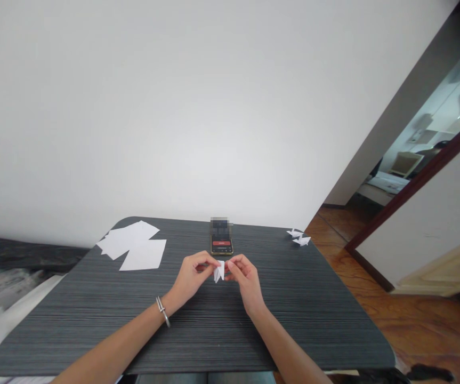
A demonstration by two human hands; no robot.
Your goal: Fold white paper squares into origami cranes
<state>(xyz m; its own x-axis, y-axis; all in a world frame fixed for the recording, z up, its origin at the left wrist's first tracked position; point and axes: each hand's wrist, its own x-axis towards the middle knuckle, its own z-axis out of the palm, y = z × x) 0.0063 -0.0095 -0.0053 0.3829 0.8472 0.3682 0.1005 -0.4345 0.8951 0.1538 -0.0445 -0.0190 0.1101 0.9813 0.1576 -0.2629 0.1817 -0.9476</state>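
A small piece of folded white paper [219, 272] is held up between my two hands, above the middle of the dark table. My left hand [193, 274] pinches its upper left side between thumb and fingers. On the other side, my right hand [245, 277] has its thumb and fingertips closed at the paper's right edge. The fold has narrow points hanging downward. Just beyond my hands a phone [222, 245] lies on the table, its upper part blurred out.
Loose white paper sheets [144, 255] overlap at the back left of the dark wood-grain table [198, 341]. Folded white paper figures [301, 241] sit at the back right corner. A white wall [214, 117] rises behind the table. To the right, a doorway opens onto another room.
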